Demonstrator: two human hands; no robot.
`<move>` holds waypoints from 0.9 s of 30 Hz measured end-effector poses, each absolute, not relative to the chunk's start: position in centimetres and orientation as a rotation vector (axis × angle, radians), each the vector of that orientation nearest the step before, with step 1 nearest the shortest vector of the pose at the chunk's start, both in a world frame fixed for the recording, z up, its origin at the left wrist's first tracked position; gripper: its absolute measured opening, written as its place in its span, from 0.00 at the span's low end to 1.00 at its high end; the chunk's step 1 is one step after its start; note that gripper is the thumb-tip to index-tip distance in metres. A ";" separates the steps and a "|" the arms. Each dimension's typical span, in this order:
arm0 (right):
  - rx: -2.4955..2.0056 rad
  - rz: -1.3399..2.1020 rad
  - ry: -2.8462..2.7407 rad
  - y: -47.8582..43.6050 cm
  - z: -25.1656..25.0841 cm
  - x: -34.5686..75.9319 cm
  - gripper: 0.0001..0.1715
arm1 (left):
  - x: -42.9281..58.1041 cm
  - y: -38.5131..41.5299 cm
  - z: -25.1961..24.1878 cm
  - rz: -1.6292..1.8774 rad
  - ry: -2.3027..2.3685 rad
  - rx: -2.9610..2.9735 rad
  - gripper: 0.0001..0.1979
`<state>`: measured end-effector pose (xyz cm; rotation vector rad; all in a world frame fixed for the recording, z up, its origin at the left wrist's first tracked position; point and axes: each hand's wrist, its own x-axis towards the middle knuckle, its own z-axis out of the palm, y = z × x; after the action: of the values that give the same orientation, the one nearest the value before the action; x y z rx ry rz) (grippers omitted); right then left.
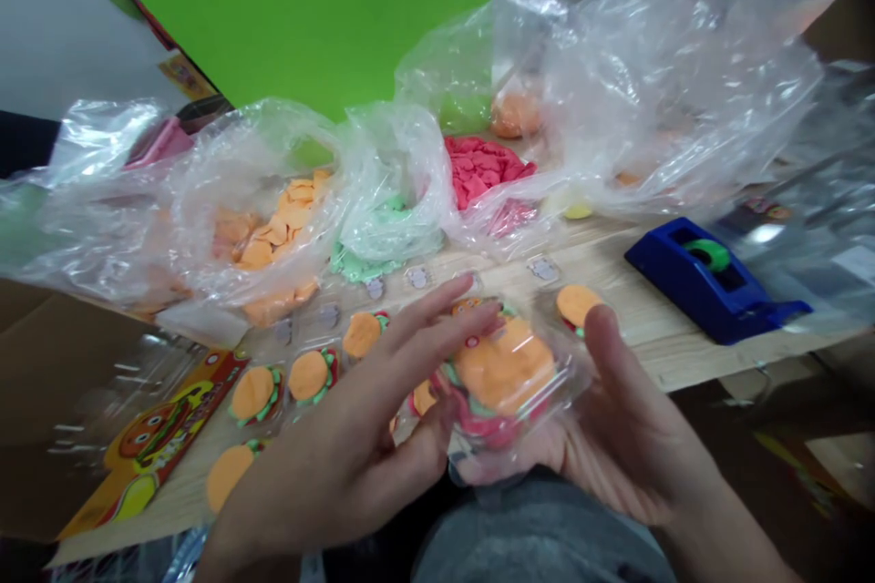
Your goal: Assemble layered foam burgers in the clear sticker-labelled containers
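A clear plastic box (509, 373) with toy burger pieces inside is held between my hands, in front of my lap. An orange bun-like piece lies on top in it, with green and pink layers below. My left hand (355, 419) grips the box's left side, its fingers over the lid and its thumb at the near left edge. Under the box, my right hand (615, 428) supports it on palm and fingers, the thumb raised off its right side. Small toy burgers (309, 376) in clear packs lie on the table beyond my left hand.
Along the back of the wooden table (602, 255) lie plastic bags with orange pieces (283, 223), green pieces (369, 264) and red pieces (482, 168). A blue tape dispenser (704, 282) stands at right. At left are a burger-printed card (157, 437) and a cardboard box (61, 383).
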<state>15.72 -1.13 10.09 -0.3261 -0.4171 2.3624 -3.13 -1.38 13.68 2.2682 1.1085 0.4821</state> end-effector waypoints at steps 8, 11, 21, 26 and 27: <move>-0.600 2.276 -0.472 -1.7 11.5 16.7 0.33 | -2.7 -1.6 15.3 0.621 1.065 2.185 0.32; -0.527 2.320 -0.468 -1.8 11.4 16.8 0.31 | -2.4 -2.3 15.0 0.667 1.101 2.152 0.31; -0.499 2.313 -0.317 -2.4 11.1 16.6 0.24 | -2.2 -4.6 13.8 0.655 1.107 2.139 0.32; -0.556 2.295 -0.279 -2.6 10.8 16.7 0.26 | -2.0 -5.0 13.5 0.726 1.118 2.098 0.37; -0.550 2.302 -0.270 -2.7 10.7 16.6 0.26 | -2.0 -5.0 13.5 0.745 1.133 2.078 0.37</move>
<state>16.65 -2.65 10.68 -0.5504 -0.2699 2.3019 -1.96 -4.96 13.48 2.0778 1.1327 0.7450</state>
